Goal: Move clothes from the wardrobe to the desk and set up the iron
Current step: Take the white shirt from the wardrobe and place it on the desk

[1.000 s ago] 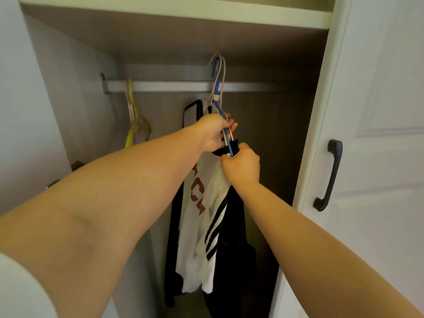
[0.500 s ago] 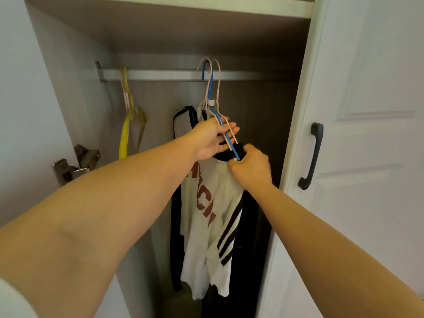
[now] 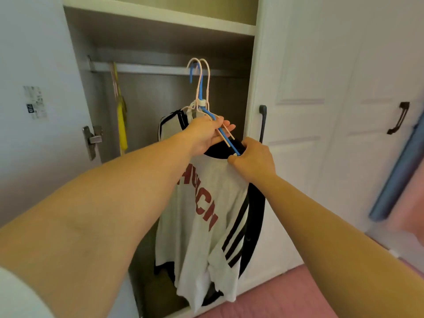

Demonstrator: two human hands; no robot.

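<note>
Gripping hangers (image 3: pixel 202 104) just below the wardrobe rail (image 3: pixel 149 68), left hand (image 3: pixel 206 134) and right hand (image 3: pixel 254 161) are lifting shirts (image 3: pixel 206 214) out; desk and iron are remaining.

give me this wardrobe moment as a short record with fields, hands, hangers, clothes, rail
left hand: grips the hanger shoulders under the hooks
right hand: pinches the shirt collar at the blue hanger's end
hangers: blue hanger and pink hangers bunched together; whether their hooks sit on the rail is unclear
clothes: white shirt with red letters and black stripes, black garment behind it
rail: yellow hanger hangs at its left end
wardrobe door: white, dark handle
</note>
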